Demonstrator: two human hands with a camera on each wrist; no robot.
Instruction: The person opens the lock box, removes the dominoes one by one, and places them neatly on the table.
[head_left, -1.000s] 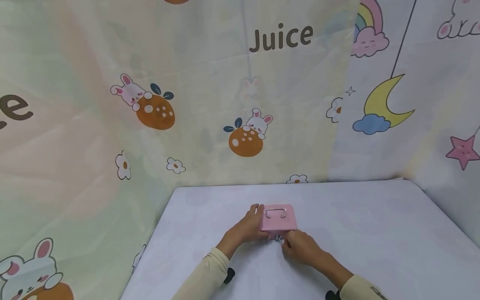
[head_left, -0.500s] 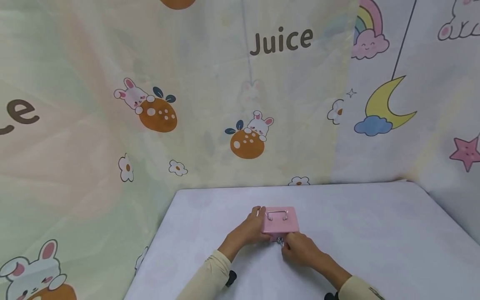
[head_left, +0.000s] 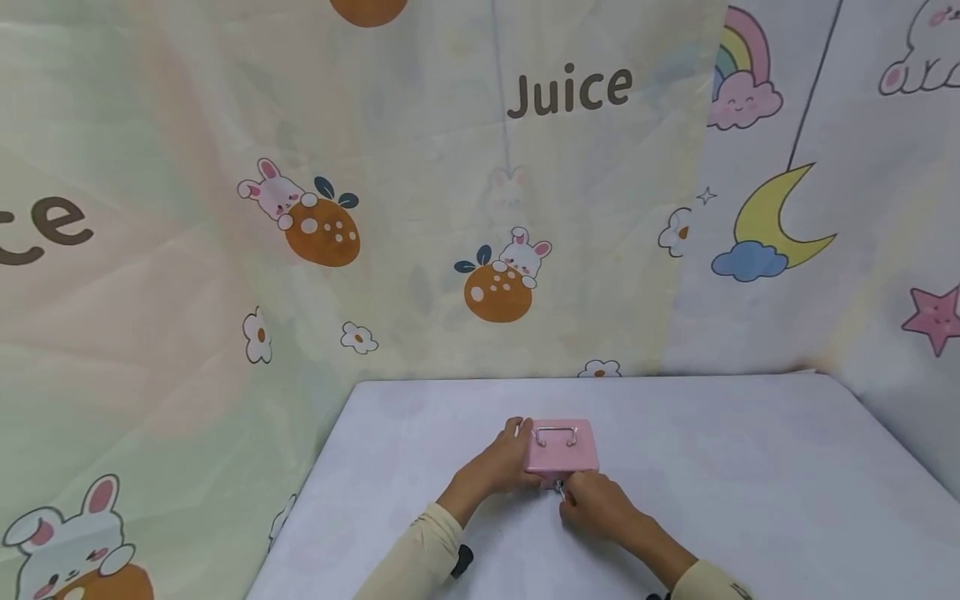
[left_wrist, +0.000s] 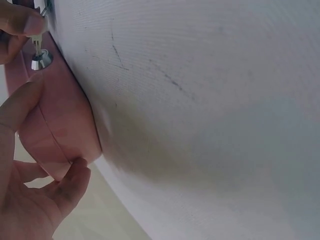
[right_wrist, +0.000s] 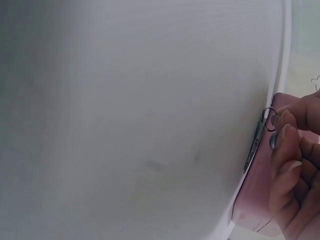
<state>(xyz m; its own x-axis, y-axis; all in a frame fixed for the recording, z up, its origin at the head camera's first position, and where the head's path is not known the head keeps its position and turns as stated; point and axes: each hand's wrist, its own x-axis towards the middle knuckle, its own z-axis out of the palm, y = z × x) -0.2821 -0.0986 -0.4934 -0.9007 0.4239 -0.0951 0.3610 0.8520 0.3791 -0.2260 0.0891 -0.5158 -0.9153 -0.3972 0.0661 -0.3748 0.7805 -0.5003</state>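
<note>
A small pink cash box [head_left: 561,446] with a wire handle [head_left: 556,432] on its lid sits on the white table. My left hand [head_left: 498,463] grips its left side, the thumb on the front face and the fingers around the corner in the left wrist view. A round silver lock [left_wrist: 42,60] is set in the front, with a key [left_wrist: 37,44] in it. My right hand [head_left: 598,504] pinches that key's head at the front of the box. From the key ring [right_wrist: 270,119] a second key [right_wrist: 254,146] hangs beside the front face.
The white table [head_left: 750,467] extends around the box on all sides. Behind and to the left hangs a printed curtain [head_left: 420,250] with rabbits and oranges, close to the table's back edge.
The head view has shifted slightly, so the scene sits a little lower. My right hand, on the key, has moved slightly left against the box. My left hand keeps its hold.
</note>
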